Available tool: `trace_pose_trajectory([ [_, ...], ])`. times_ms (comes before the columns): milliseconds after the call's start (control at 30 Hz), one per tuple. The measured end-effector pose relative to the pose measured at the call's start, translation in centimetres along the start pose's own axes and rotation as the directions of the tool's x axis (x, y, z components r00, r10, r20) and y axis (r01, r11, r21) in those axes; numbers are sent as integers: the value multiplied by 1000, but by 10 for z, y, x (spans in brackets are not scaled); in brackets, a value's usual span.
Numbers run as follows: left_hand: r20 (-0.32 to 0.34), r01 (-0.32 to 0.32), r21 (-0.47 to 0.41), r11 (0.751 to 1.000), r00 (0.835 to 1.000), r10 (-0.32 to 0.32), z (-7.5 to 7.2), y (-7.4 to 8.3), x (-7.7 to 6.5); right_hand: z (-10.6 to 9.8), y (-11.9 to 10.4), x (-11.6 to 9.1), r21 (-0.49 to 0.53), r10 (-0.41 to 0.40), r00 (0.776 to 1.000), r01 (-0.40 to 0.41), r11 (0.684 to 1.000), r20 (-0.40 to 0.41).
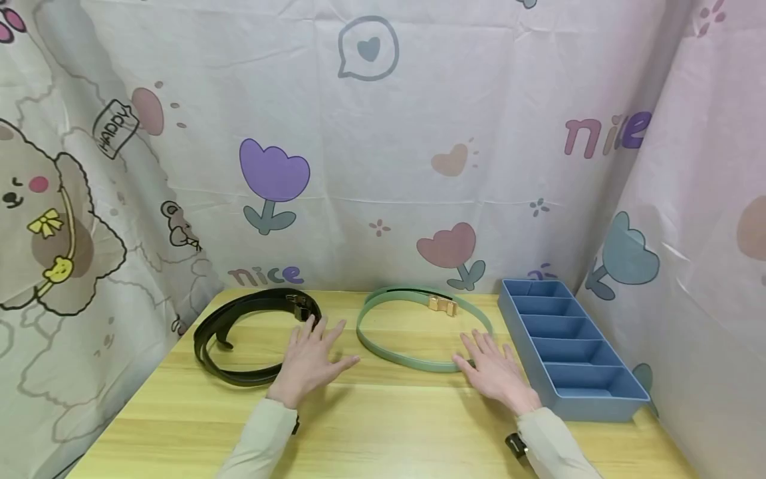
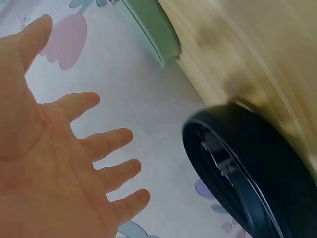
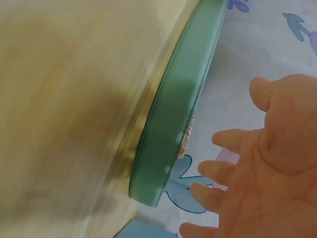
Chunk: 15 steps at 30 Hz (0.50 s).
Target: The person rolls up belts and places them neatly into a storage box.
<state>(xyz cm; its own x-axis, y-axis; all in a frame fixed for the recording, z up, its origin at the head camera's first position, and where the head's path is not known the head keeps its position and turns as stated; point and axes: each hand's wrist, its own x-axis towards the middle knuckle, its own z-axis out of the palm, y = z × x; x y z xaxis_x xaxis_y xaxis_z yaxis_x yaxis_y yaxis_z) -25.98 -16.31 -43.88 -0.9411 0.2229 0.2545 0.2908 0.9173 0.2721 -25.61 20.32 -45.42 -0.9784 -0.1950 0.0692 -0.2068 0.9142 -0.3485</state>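
Note:
A black belt (image 1: pixel 239 379) with a dark metal buckle lies loosely coiled on the left of the table, standing on its edge. My left hand (image 1: pixel 310 362) hovers by its right side, fingers spread and holding nothing; the left wrist view shows the bare palm beside the black belt (image 2: pixel 267 148). In the middle, a green belt (image 1: pixel 407 361) with a gold buckle (image 1: pixel 443 305) forms a ring. Over its right front part is my right hand (image 1: pixel 493 369), fingers spread. The right wrist view shows that palm with nothing in it, next to the green belt (image 3: pixel 168 109).
A blue tray (image 1: pixel 598 407) with several compartments stands at the right of the wooden table (image 1: pixel 383 426). Behind the table and at both sides hangs a printed white curtain (image 1: pixel 359 133). A dark band sits at each wrist.

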Motion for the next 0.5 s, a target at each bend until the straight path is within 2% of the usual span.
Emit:
trace_pose_trajectory([
  [300, 89, -42, 12, 999, 995, 41, 16, 19, 6, 8, -7, 13, -7, -6, 999, 6, 1000, 36],
  [400, 117, -63, 2, 998, 991, 62, 22, 23, 9, 12, -12, 15, -7, -60, 998, 61, 998, 31],
  [500, 146, -83, 2, 997, 986, 82, 29, 25, 14, 18, -18, 15, -17, -156, 988, 156, 988, 13],
])
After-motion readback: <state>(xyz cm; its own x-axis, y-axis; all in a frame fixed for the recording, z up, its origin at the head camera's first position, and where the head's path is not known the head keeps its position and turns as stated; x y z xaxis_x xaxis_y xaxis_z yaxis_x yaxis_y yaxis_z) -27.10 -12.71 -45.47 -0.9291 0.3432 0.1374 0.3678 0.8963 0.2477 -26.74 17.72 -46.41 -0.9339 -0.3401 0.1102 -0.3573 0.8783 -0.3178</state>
